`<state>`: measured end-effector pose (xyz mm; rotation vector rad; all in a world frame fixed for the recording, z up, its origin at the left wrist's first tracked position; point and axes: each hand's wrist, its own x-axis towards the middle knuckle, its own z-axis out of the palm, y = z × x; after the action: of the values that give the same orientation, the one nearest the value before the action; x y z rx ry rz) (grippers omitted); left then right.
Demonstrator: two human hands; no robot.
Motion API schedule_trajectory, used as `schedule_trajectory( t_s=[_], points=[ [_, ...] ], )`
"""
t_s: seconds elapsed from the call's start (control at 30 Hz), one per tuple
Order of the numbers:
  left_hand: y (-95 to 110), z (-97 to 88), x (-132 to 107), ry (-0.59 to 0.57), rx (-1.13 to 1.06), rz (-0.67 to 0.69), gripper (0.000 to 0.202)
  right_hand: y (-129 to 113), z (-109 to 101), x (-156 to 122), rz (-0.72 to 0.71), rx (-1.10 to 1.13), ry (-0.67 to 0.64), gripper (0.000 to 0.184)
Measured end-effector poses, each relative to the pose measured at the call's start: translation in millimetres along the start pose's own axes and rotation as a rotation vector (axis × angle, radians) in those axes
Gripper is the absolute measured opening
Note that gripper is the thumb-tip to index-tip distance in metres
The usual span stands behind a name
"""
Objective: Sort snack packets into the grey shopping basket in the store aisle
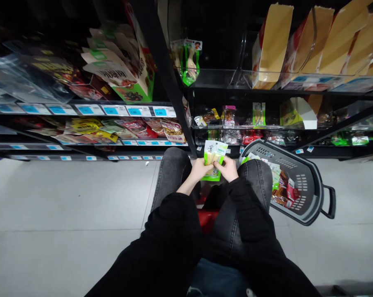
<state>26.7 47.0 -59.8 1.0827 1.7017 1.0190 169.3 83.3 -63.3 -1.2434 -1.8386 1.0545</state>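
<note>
I am crouched or seated low before dark shop shelves, with my knees in grey jeans in front of me. Both hands hold one small green and white snack packet (214,153) above my knees. My left hand (200,169) grips its left side with fingers closed. My right hand (228,168) pinches its right side. A similar green packet (191,62) stands on the upper shelf ahead.
A grey shopping basket (310,194) with several snack packets stands on the floor by my right knee. Shelves hold packaged snacks and tan cardboard boxes (271,45). Blue price labels (118,110) line the shelf edges. Pale tiled floor (65,198) lies to the left. Something red (207,218) sits under me.
</note>
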Motion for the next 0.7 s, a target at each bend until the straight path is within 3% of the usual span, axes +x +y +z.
schedule_trajectory(
  t_s=[0.23,0.37,0.57,0.7],
  points=[
    [0.2,-3.1,-2.0,-0.268,-0.199,-0.076,0.020,10.9,-3.1,6.9,0.103,0.235,0.006,0.031],
    [-1.7,-0.6,-3.9,-0.254,-0.275,-0.101,0.013,13.2,-2.2,7.9,0.106,0.225,-0.001,0.030],
    [-4.3,8.0,-5.1,-0.257,-0.420,-0.137,0.021,9.1,0.8,7.1,0.125,0.312,0.060,0.031],
    [-6.5,8.6,-3.9,-0.191,-0.411,-0.128,0.018,10.7,0.8,8.4,0.126,0.354,0.035,0.031]
  ],
)
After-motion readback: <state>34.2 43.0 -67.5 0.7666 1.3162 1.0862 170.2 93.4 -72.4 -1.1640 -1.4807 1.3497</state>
